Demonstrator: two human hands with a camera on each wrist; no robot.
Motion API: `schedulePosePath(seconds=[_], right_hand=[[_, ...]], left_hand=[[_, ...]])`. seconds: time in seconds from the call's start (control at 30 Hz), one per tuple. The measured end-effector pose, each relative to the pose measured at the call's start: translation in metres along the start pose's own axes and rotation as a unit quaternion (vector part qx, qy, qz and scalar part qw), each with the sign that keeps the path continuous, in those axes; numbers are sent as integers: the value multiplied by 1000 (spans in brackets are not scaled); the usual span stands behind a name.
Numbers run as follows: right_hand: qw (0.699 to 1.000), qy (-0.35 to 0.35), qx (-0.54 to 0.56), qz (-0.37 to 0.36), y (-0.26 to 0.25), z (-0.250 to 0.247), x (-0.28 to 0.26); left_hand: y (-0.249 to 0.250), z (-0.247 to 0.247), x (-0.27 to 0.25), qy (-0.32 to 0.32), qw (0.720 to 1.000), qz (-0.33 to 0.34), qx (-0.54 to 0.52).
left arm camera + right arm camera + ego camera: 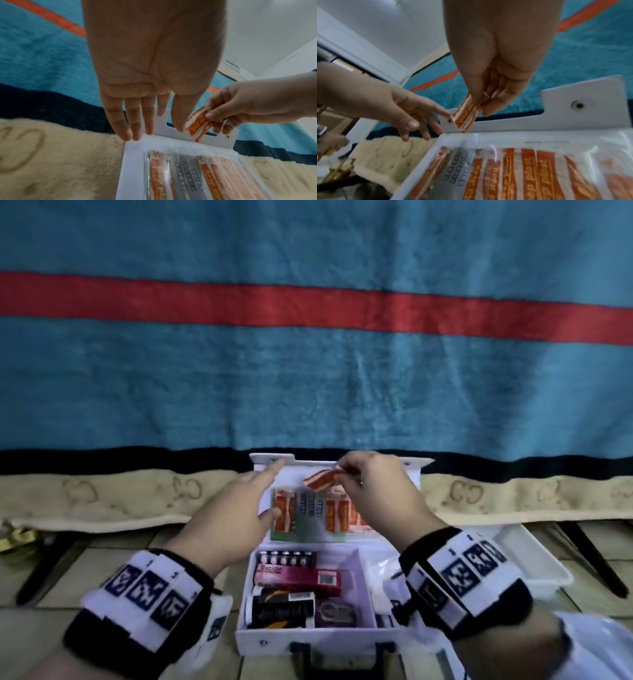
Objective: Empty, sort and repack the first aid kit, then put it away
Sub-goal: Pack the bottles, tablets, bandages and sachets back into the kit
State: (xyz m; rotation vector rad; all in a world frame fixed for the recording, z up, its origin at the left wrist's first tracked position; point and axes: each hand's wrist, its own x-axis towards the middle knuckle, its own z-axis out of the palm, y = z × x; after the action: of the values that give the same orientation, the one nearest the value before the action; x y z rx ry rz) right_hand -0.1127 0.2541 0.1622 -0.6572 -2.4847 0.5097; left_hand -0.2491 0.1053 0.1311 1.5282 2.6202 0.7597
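A white first aid kit [359, 587] stands open on the floor with its lid [383, 470] raised against a blanket. Behind a clear pocket in the lid [133, 146] sit several orange plaster strips [544, 170] and a grey first aid guide [190, 174]. My right hand [363, 477] pinches a small bunch of orange plasters [320, 479] [199, 127] [465, 116] just above the pocket's top edge. My left hand [253, 494] [142, 127] is open, fingers straight, at the lid's upper left corner. The base holds a pink Bacidin box [298, 577], a blister pack [286, 559] and a dark bottle [281, 609].
A blue blanket with a red stripe [308, 306] hangs behind the kit over a beige fleece edge [102, 501]. A white plastic tray [534, 559] and clear plastic bags [383, 570] lie to the right on the tiled floor. Dark furniture legs [596, 559] flank both sides.
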Motion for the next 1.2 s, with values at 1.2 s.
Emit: schedulePosePath(seconds=[1.2], right_hand=[[946, -143, -271, -110, -29, 39, 28]], left_hand=[[-30, 15, 26, 72, 997, 21, 3]])
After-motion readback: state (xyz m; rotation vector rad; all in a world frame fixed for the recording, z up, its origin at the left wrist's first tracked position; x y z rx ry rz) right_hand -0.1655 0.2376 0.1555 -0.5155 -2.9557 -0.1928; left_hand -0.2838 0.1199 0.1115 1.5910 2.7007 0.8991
